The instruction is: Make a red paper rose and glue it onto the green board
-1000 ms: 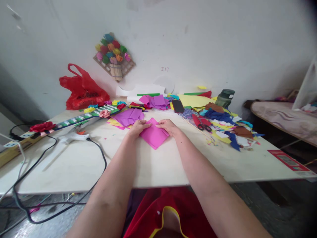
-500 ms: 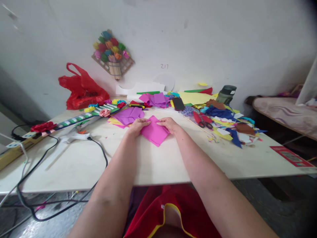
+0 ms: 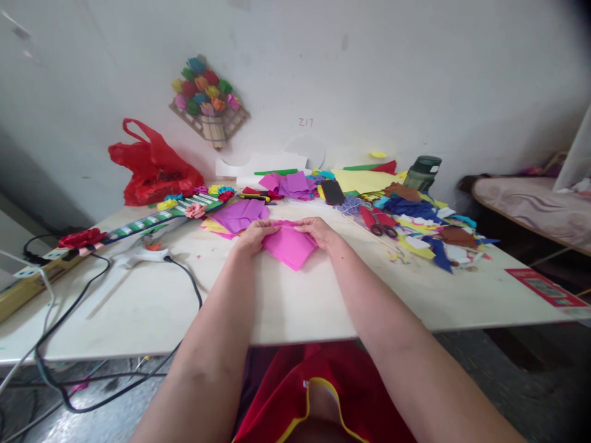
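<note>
A pink paper square [image 3: 289, 247] lies on the pale table [image 3: 295, 301] in front of me, turned like a diamond. My left hand [image 3: 255, 234] pinches its far left edge and my right hand [image 3: 318, 232] pinches its far right edge. Between the two hands the far corner of the paper is bent over toward me. A pile of purple paper squares [image 3: 240, 215] sits just beyond my left hand.
Red scissors [image 3: 376, 223], a black phone [image 3: 332, 192], a green bottle [image 3: 421, 174] and several coloured paper scraps crowd the table's right side. A white glue gun [image 3: 138, 253] with a black cable, a power strip and a red plastic bag [image 3: 154, 167] are at the left.
Both hands have folded the far corner of the pink paper down toward me, so the top point seen earlier is gone. The view shifted slightly.
</note>
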Motion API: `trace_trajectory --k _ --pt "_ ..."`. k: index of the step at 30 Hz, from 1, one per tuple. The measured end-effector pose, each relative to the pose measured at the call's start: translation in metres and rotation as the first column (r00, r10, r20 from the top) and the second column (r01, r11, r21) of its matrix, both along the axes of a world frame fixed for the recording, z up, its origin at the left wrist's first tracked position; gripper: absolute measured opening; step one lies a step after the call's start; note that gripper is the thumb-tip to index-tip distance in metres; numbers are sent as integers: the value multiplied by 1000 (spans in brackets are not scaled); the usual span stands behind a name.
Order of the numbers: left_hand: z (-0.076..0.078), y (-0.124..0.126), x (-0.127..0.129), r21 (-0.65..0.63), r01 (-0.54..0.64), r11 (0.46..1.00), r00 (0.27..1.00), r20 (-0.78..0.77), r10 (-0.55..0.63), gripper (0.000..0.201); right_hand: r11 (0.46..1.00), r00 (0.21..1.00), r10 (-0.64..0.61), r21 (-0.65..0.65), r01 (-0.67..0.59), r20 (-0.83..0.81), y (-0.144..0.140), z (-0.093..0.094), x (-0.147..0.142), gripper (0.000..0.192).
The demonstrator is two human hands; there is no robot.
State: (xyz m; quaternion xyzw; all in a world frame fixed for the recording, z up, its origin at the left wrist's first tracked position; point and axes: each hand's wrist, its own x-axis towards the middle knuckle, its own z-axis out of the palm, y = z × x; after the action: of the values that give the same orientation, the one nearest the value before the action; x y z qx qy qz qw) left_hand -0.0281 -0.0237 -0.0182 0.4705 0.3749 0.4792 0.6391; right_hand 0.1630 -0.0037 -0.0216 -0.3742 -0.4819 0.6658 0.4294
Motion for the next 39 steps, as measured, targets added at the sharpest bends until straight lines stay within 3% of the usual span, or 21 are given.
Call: trace_trajectory --k 12,29,39 --pt "-1 1 0 4 -47 999 999 18 47 33 1000 1000 -12 3 12 23 -1 2 0 19" --pt "-2 3 0 9 -69 998 996 -61 70 25 998 998 -41 56 39 41 -4 1 -1 19" --pt "-9 11 -3 153 -124 980 985 -101 141 18 995 994 -40 90 30 104 -2 0 0 17"
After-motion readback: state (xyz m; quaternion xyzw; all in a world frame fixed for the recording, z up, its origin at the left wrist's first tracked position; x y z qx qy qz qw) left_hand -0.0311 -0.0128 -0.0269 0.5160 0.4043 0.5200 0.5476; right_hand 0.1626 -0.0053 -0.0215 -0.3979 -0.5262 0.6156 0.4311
